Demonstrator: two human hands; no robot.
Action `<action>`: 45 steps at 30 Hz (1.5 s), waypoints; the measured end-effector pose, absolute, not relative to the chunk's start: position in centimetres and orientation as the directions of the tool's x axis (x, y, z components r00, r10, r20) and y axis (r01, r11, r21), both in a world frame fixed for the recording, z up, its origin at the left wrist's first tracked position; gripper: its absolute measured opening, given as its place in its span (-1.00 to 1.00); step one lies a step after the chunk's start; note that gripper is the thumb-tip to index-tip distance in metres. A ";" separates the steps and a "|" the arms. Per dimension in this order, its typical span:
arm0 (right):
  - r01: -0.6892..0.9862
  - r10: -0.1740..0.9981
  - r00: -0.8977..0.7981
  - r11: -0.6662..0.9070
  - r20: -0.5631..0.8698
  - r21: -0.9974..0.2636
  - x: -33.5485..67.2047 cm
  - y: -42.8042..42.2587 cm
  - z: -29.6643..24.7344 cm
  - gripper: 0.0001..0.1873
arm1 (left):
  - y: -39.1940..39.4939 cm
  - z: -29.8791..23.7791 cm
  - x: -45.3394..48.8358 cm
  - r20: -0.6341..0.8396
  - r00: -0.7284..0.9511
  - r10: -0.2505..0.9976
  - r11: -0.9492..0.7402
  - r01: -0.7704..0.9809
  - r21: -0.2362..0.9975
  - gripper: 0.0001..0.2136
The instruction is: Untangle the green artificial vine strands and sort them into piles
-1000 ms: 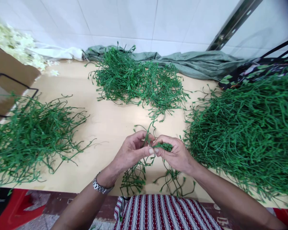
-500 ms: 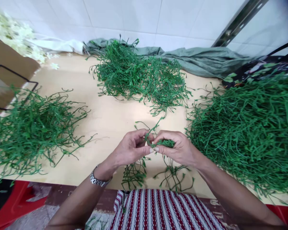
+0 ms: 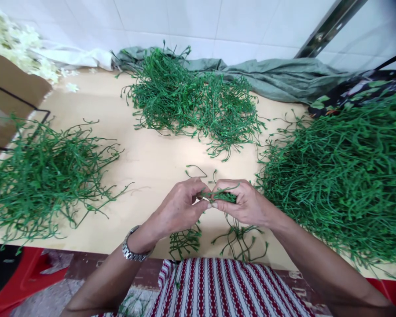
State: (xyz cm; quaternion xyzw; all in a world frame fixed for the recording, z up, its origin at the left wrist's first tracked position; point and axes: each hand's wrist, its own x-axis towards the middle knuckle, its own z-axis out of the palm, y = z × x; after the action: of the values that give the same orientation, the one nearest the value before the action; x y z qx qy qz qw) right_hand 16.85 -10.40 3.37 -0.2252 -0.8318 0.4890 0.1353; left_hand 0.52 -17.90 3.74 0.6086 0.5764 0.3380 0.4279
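My left hand point(image 3: 178, 207) and my right hand point(image 3: 246, 202) meet at the middle of the pale wooden table point(image 3: 152, 163), fingertips touching. Both pinch a small bunch of green plastic stems point(image 3: 221, 194) held between them. Thin stem ends point(image 3: 237, 240) hang down below my hands toward the table's front edge. A metal watch point(image 3: 132, 253) is on my left wrist.
Three heaps of green plastic stems lie around: one at the left point(image 3: 42, 176), one at the back middle point(image 3: 194, 101), a large one at the right point(image 3: 346, 176). A grey-green cloth point(image 3: 277, 79) lies along the tiled wall. White flowers point(image 3: 16, 44) sit at the back left.
The stem that stuck up from between my hands toward the back heap has been drawn in and now lies flat in my fingers. My hands stay in place.
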 end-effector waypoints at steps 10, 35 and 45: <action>0.291 0.492 -0.865 0.328 -0.100 -0.899 16.9 -10.1 3.7 -0.95 | -17.9 3.7 0.3 0.001 0.166 0.986 -0.065 0.381 0.922 -0.93; 0.162 0.572 -0.820 0.273 0.025 -0.948 16.4 -10.6 3.0 -0.80 | -18.0 3.1 1.5 0.218 -0.089 0.972 -0.187 0.269 0.945 -0.89; 0.208 0.522 -0.853 0.362 0.012 -0.909 16.7 -10.8 3.2 -0.84 | -18.3 4.4 0.8 0.198 0.047 0.979 -0.203 0.286 0.936 -0.85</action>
State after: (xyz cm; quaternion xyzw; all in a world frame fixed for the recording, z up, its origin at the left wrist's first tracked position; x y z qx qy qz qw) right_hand 16.70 -10.78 3.19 -0.2251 -0.8113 0.5179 0.1513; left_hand 0.80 -18.26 4.44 0.6204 0.5100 0.4653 0.3722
